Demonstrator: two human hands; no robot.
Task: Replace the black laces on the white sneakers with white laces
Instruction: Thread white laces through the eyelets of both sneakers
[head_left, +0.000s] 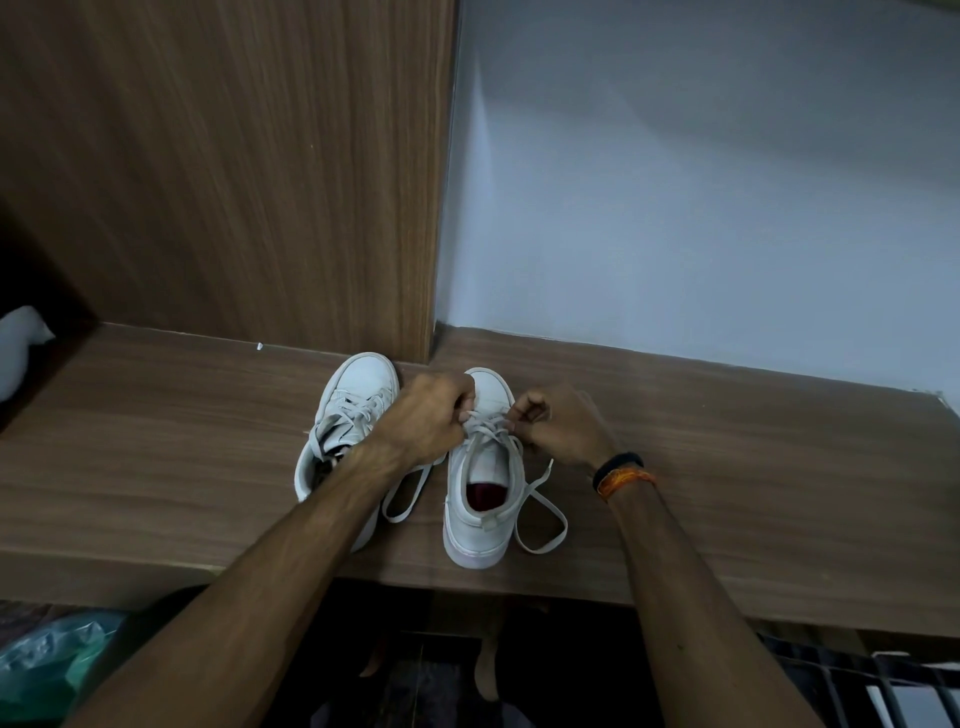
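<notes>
We pinch white lace (540, 501) with left hand (423, 415) and right hand (558, 423) over right sneaker (480, 499). Left sneaker (345, 415), beside left hand, already white-laced. We judge lacing nearly finished; tying remains.

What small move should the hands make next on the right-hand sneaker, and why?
Probably draw the white lace snug through the upper eyelets. Both the left hand and right hand already pinch it over the right sneaker, while its long ends lie slack on the wooden shelf.

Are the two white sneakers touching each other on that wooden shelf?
Cannot tell. In the head view the left white sneaker and right white sneaker sit side by side, but the left forearm covers the space between them.
</notes>
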